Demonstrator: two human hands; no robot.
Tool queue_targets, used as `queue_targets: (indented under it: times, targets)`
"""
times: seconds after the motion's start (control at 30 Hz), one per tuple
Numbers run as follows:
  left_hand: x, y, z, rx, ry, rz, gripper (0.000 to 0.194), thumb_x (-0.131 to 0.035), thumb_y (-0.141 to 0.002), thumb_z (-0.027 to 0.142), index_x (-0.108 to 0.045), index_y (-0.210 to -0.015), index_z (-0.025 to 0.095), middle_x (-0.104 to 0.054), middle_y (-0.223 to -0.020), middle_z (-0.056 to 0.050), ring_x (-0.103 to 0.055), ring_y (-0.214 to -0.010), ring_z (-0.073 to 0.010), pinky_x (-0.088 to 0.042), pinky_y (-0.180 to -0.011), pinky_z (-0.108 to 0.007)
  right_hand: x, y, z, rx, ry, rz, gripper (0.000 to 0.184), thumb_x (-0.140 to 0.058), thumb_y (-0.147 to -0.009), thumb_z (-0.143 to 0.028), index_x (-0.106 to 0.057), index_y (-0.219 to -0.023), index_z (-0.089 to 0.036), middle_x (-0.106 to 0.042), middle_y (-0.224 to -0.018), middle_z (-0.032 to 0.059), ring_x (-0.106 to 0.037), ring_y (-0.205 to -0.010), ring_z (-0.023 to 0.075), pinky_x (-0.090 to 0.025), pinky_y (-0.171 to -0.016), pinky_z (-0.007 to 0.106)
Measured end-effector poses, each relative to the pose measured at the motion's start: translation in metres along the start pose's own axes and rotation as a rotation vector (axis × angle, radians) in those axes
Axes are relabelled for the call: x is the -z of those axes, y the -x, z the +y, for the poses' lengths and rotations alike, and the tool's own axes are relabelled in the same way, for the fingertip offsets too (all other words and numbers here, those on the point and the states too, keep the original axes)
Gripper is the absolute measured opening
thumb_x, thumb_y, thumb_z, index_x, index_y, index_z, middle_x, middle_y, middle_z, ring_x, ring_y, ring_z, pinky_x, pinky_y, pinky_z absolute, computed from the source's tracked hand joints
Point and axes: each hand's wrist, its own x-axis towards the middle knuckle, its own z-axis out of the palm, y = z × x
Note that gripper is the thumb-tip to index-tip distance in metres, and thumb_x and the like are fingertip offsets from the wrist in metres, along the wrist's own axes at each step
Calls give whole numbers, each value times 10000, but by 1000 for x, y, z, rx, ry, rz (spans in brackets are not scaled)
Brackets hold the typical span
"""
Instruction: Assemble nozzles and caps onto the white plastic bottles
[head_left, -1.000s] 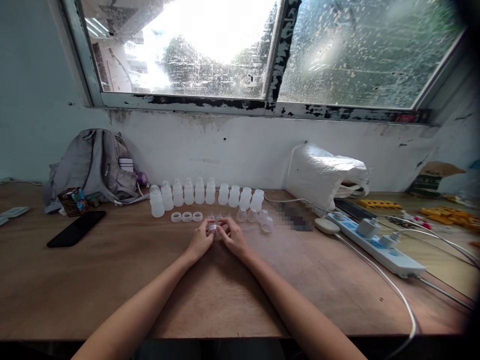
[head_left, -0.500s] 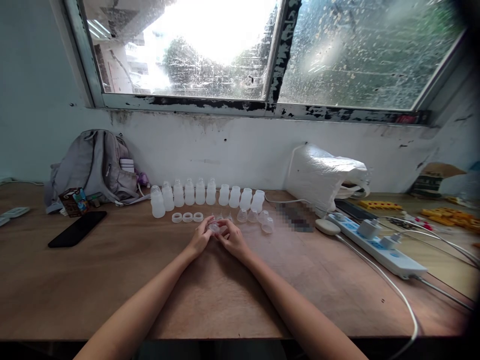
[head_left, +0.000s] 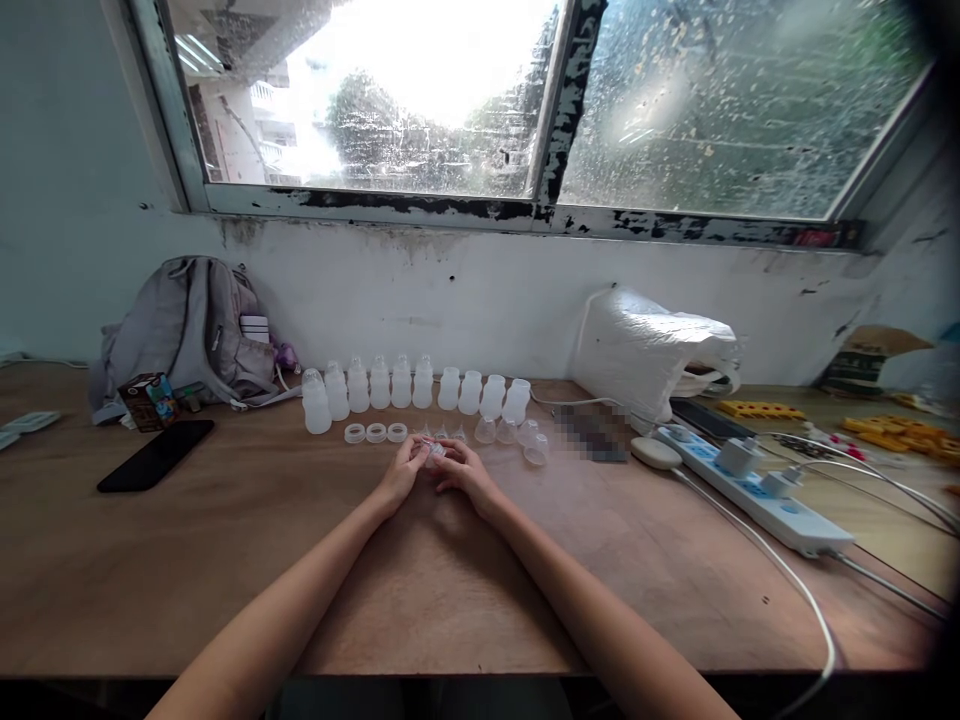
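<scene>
My left hand [head_left: 400,473] and my right hand [head_left: 466,472] meet at the middle of the table. Between their fingertips they grip a small translucent baby-bottle nipple [head_left: 433,455], seemingly with its ring; fingers partly cover it. Just beyond the hands lie several clear nipples [head_left: 441,434]. Left of them are three white screw rings [head_left: 376,433] in a row. Several clear dome caps [head_left: 535,450] rest to the right. Behind stands a row of frosted baby bottles: capped ones [head_left: 358,386] on the left, open-topped ones [head_left: 471,393] on the right.
A grey backpack [head_left: 191,330], a small box [head_left: 148,402] and a black phone [head_left: 156,456] are at the left. On the right are a white plastic bag [head_left: 637,350], a power strip [head_left: 757,490] with white cables, a white puck-shaped device [head_left: 655,453] and yellow parts [head_left: 885,434].
The fingers have shifted slightly around the nipple, and it has turned a little between them. Both hands stay in nearly the same place; the bottles, rings and caps have not moved.
</scene>
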Motion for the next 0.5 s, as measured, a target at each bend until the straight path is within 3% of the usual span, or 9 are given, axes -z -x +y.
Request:
queue_targets:
  times: [0.23, 0.5]
  targets:
    - [3, -1, -1, -46, -159, 148, 232, -572, -682, 359, -589, -783, 151, -614, -768, -39, -556, -746, -162, -417, -693, -260, -1, 2, 0, 77, -9, -34, 397, -646, -631, -315, -504, -984, -201, -566, -884, 40, -578, -737, 148, -499, -536, 239]
    - [9, -7, -11, -19, -127, 158, 219, -606, -659, 319, -639, -769, 132, -643, -769, -70, -569, -718, -168, -429, -669, -270, 3, -1, 3, 39, -56, -22, 398, -680, -584, -251, -530, -946, -181, -590, -917, 50, -576, -766, 142, -483, -650, 262]
